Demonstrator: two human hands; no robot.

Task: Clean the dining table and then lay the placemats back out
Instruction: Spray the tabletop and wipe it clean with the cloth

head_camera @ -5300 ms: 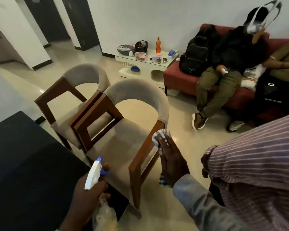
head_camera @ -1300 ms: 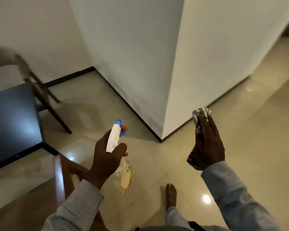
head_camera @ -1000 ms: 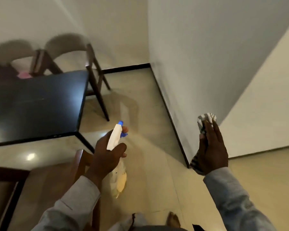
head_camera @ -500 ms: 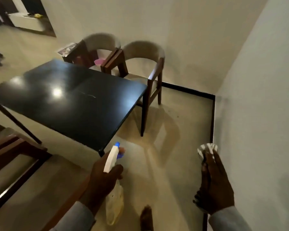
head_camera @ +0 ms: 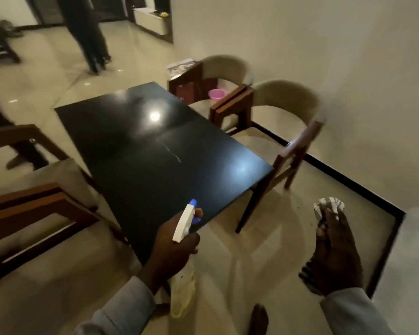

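Note:
The black glossy dining table (head_camera: 131, 131) stretches away from me at centre, bare, with a thin pale streak near its middle. My left hand (head_camera: 172, 250) hangs over its near corner, gripping a spray bottle (head_camera: 184, 223) with a white head, blue nozzle and yellowish body. To the right of the table, over the floor, my right hand (head_camera: 334, 255) holds a crumpled checked cloth (head_camera: 328, 207). No placemats show on the tabletop.
Two beige-backed wooden chairs (head_camera: 286, 122) stand at the table's right side; the far one carries a pink bowl (head_camera: 216, 94) and papers. More wooden chairs (head_camera: 34, 201) sit at left. A wall (head_camera: 348, 68) rises at right. A person's legs (head_camera: 90, 32) stand at the far back.
My view has swung left from the wall corner onto the table, which now fills the centre. Both hands keep the same hold on the bottle and cloth.

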